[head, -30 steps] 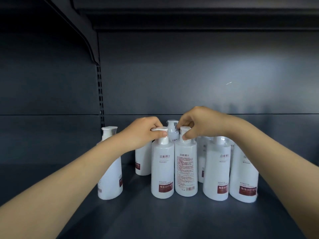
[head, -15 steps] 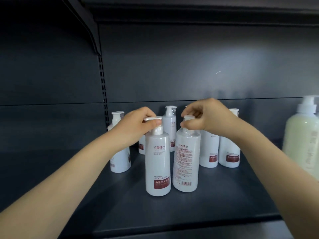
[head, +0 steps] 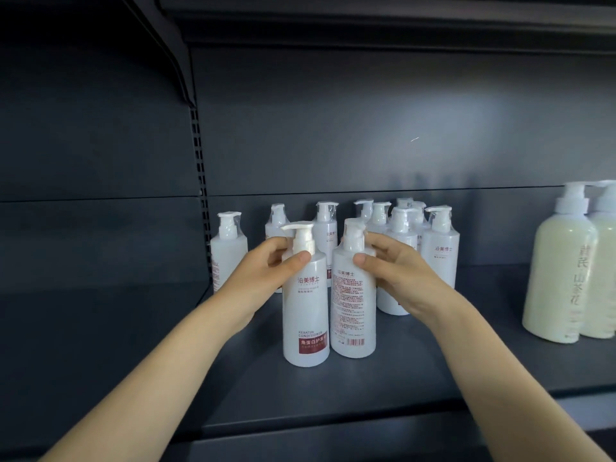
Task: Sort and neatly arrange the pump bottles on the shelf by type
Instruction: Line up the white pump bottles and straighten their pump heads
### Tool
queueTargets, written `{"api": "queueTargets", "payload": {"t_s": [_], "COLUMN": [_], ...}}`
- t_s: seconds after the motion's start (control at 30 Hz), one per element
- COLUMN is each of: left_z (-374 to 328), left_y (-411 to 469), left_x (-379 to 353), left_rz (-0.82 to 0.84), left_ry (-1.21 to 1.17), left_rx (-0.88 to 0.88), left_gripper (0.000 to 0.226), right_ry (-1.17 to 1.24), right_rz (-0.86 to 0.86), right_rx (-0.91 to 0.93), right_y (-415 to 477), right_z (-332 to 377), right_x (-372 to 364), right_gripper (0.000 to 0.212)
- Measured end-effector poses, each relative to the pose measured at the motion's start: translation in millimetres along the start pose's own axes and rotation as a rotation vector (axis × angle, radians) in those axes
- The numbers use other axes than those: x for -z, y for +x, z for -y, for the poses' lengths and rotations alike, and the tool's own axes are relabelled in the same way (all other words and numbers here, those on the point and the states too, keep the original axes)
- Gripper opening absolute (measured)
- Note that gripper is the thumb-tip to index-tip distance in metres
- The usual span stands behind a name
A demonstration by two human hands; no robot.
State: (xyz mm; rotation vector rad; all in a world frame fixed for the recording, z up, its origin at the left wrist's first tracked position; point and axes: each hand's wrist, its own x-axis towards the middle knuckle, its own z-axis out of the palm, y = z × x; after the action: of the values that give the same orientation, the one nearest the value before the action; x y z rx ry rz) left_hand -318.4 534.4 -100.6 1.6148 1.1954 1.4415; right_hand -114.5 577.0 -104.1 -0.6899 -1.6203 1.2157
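Two tall white pump bottles stand upright and side by side near the front of the dark grey shelf (head: 333, 391), each held at the shoulder just under its white pump. The left hand (head: 266, 271) grips the left bottle (head: 305, 315), thumb across the front and fingers curled behind the neck. Its front label reads "沿美博士" and, lower down, "KERATIN CONDITIONER" above a dark red band of white characters. The right hand (head: 396, 271) grips the right bottle (head: 354, 305) the same way. This one shows its back, with dense small red print too fine to read and a barcode at the bottom. Behind them a cluster of matching bottles (head: 440, 251) stands near the back panel, pumps wrapped in clear film. Well to the right stand two cream-coloured bottles (head: 560, 281) with vertical characters, only partly legible.
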Motion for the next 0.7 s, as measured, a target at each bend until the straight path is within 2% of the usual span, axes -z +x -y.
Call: {"api": "queueTargets", "payload": {"t_s": [0.2, 0.33, 0.4, 0.47, 0.53, 0.6, 0.63, 0.7], "left_z": [8.1, 8.9, 9.0, 8.6, 8.4, 8.1, 8.1, 8.5], "left_y": [-6.3, -8.3, -8.5, -8.9, -8.9, -8.8, -8.8, -8.8], "left_x": [-6.3, -8.5, -8.5, -8.1, -7.4, -7.1, -7.1, -7.5], "left_rz": [-0.03, -0.042, -0.042, -0.039, -0.037, -0.038, -0.042, -0.043], "left_ry": [-0.036, -0.033, -0.03, -0.028, -0.014, -0.008, -0.007, -0.008], "left_rx": [-0.062, -0.095, -0.103, -0.105, -0.1, -0.094, -0.091, -0.089], "left_gripper": [0.015, 0.015, 0.015, 0.015, 0.015, 0.014, 0.014, 0.014], "right_ry": [0.01, -0.212, -0.301, -0.207, 0.073, 0.221, 0.232, 0.206], "right_rz": [-0.233, -0.42, -0.447, -0.354, -0.118, 0.072, 0.111, 0.071], "right_rx": [0.095, 0.163, 0.173, 0.122, 0.047, 0.032, 0.033, 0.045], "right_y": [-0.2, -0.7, -1.4, -4.4, -9.5, -14.9, -17.1, -17.5], "right_z": [-14.6, -16.6, -17.3, -15.8, -14.0, -12.9, -13.5, -16.1], "right_x": [-19.2, -32.8, -35.7, -31.8, -20.2, -5.6, -0.3, 5.0], "right_gripper": [0.037, 0.051, 0.052, 0.039, 0.025, 0.026, 0.028, 0.035]}}
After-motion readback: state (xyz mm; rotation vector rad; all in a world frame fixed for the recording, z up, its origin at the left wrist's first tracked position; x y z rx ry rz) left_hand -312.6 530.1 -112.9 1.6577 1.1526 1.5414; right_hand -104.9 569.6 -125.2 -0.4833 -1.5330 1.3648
